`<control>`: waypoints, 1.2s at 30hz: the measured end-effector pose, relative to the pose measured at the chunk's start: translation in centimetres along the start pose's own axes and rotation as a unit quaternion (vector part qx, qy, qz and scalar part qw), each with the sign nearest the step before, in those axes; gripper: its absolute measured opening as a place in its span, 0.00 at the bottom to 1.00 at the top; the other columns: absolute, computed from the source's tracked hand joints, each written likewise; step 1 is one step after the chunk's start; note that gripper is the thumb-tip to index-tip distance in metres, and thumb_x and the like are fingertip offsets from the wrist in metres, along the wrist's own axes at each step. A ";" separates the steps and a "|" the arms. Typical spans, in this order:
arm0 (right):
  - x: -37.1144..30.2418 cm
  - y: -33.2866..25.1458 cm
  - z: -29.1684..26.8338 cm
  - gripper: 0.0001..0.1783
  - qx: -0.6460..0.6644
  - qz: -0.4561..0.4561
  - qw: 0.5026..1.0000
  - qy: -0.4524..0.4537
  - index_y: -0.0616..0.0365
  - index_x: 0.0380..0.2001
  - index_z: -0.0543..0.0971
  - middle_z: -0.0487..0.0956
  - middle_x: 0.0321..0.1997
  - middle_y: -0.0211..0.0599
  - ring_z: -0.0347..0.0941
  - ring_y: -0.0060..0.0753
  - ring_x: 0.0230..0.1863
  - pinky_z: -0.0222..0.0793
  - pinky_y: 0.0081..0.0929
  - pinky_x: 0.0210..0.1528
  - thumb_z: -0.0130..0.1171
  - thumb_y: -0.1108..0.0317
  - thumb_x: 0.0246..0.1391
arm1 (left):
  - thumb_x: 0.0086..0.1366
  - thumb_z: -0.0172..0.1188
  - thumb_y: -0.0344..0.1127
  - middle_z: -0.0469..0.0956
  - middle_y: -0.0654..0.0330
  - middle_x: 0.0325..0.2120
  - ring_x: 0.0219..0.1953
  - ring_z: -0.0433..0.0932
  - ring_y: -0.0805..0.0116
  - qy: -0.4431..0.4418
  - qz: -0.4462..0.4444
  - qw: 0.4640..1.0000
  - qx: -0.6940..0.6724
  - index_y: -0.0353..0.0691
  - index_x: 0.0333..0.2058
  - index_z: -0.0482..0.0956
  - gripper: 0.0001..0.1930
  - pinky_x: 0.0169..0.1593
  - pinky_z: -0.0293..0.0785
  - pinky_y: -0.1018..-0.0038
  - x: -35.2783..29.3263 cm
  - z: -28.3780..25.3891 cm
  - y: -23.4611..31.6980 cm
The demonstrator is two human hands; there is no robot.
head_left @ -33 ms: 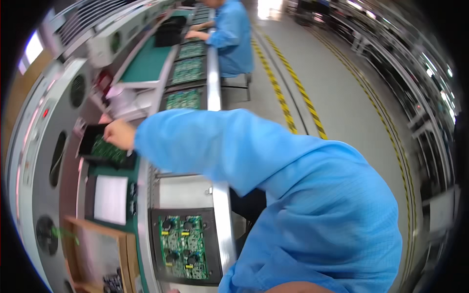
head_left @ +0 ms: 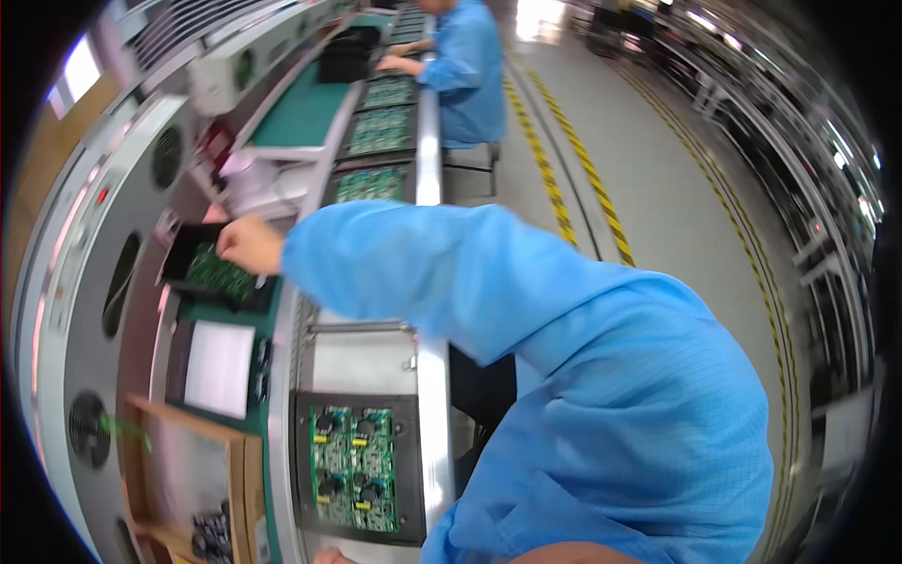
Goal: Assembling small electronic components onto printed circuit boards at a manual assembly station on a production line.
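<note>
My right hand (head_left: 252,246) reaches far to the left, its blue sleeve crossing the conveyor. It is over a black bin (head_left: 172,258) that holds a pile of small green parts (head_left: 218,273), perhaps with dark leads. The fingers are pinched together at the bin's far side; what they hold, if anything, is hidden. Of my left hand (head_left: 331,557), only a sliver shows at the lower edge, close to the near end of a black tray (head_left: 410,470). In that tray lies a green circuit board panel (head_left: 353,467) with black round parts and yellow pieces.
Left of the conveyor rail (head_left: 434,404) lie a white sheet (head_left: 219,369) and a wooden box (head_left: 246,489) with dark parts inside. Grey fan units (head_left: 89,376) line the left side. Farther up, a person in blue (head_left: 470,75) sits working at more boards (head_left: 379,132).
The whole view has shifted slightly, moving the scene to the right. My right hand stays at the bin with fingers pinched. A little more of my left hand shows.
</note>
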State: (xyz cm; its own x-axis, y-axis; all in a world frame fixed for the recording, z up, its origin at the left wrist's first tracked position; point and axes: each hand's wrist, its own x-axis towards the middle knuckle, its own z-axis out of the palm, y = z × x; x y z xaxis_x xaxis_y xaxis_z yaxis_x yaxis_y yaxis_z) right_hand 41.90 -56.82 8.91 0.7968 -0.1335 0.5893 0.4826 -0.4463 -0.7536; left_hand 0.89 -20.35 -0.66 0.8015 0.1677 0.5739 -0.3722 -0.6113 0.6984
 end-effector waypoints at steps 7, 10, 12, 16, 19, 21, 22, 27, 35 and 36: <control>-11.0 -5.1 -8.4 0.10 0.090 0.060 0.983 -0.145 0.60 0.38 0.85 0.85 0.35 0.33 0.79 0.22 0.36 0.76 0.23 0.42 0.68 0.66 0.56 | 0.58 0.58 0.20 0.81 0.53 0.29 0.35 0.79 0.55 -0.027 0.019 0.998 0.045 0.35 0.29 0.80 0.04 0.42 0.74 0.65 1.7 0.9 7.1; -17.8 -9.6 -10.0 0.09 0.105 0.080 0.966 -0.223 0.60 0.40 0.85 0.82 0.34 0.30 0.75 0.20 0.35 0.73 0.22 0.39 0.65 0.71 0.57 | 0.56 0.61 0.23 0.83 0.51 0.33 0.37 0.80 0.53 -0.032 0.052 0.997 0.041 0.37 0.35 0.82 0.08 0.42 0.76 0.63 0.7 1.5 6.9; -21.6 -7.5 -10.4 0.07 0.129 0.137 0.948 -0.256 0.61 0.39 0.84 0.83 0.38 0.29 0.76 0.20 0.36 0.72 0.20 0.39 0.64 0.74 0.57 | 0.57 0.63 0.30 0.81 0.54 0.35 0.39 0.78 0.52 -0.067 0.028 0.996 0.045 0.40 0.39 0.83 0.10 0.44 0.75 0.59 1.4 2.3 6.4; -23.2 -8.4 -6.0 0.05 0.198 0.086 0.932 -0.293 0.62 0.41 0.80 0.79 0.38 0.29 0.71 0.20 0.35 0.67 0.19 0.39 0.58 0.76 0.62 | 0.61 0.64 0.32 0.79 0.58 0.35 0.39 0.77 0.54 -0.028 0.067 0.997 -0.019 0.42 0.39 0.81 0.07 0.44 0.75 0.60 2.4 4.9 7.8; -23.6 -12.5 -2.5 0.04 0.195 0.112 0.877 -0.424 0.63 0.39 0.78 0.76 0.38 0.30 0.67 0.19 0.34 0.64 0.19 0.37 0.59 0.76 0.62 | 0.60 0.65 0.32 0.79 0.60 0.35 0.39 0.77 0.56 0.024 0.034 0.999 0.036 0.43 0.38 0.81 0.08 0.44 0.75 0.62 3.2 6.2 10.4; -26.0 -14.4 -1.0 0.04 0.219 0.092 0.847 -0.476 0.64 0.39 0.78 0.76 0.38 0.30 0.67 0.19 0.34 0.63 0.19 0.37 0.58 0.77 0.62 | 0.59 0.67 0.33 0.79 0.61 0.33 0.38 0.77 0.58 0.022 -0.037 0.999 0.004 0.43 0.38 0.82 0.09 0.42 0.76 0.64 1.7 5.4 11.2; -26.6 -15.1 -0.7 0.04 0.234 0.111 0.834 -0.487 0.64 0.39 0.77 0.76 0.37 0.31 0.67 0.19 0.34 0.63 0.19 0.37 0.58 0.77 0.62 | 0.59 0.67 0.33 0.79 0.61 0.33 0.38 0.77 0.58 0.035 -0.046 0.998 0.016 0.43 0.38 0.82 0.09 0.42 0.76 0.64 1.1 5.5 11.2; -29.2 -15.1 -2.1 0.03 0.298 0.145 0.815 -0.476 0.63 0.37 0.78 0.76 0.38 0.31 0.69 0.20 0.34 0.65 0.18 0.36 0.59 0.79 0.60 | 0.57 0.72 0.35 0.79 0.61 0.28 0.34 0.79 0.63 0.102 -0.078 0.988 -0.082 0.42 0.32 0.84 0.07 0.36 0.76 0.69 -1.6 6.3 12.2; -29.2 -15.5 -4.0 0.07 0.379 0.135 0.771 -0.493 0.63 0.36 0.84 0.83 0.38 0.34 0.79 0.23 0.40 0.75 0.21 0.44 0.69 0.74 0.53 | 0.64 0.64 0.23 0.83 0.60 0.33 0.35 0.80 0.74 0.072 -0.319 0.926 -0.188 0.36 0.37 0.83 0.04 0.40 0.77 0.79 -3.1 5.9 13.6; -28.6 -15.2 -4.9 0.07 0.374 0.161 0.781 -0.473 0.63 0.36 0.84 0.83 0.38 0.35 0.79 0.24 0.39 0.75 0.21 0.43 0.69 0.75 0.53 | 0.64 0.63 0.21 0.82 0.60 0.33 0.35 0.80 0.74 0.075 -0.314 0.928 -0.187 0.35 0.38 0.82 0.05 0.41 0.76 0.79 -3.2 5.8 13.2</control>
State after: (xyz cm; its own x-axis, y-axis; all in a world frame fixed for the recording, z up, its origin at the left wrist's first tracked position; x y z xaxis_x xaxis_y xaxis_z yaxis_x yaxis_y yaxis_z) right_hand 10.00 -50.58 4.99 0.6623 0.7392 0.1222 -0.0031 0.1657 -0.9862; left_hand -3.92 -33.41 4.23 0.8518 0.5225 0.0366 -0.0126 -0.0494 0.9987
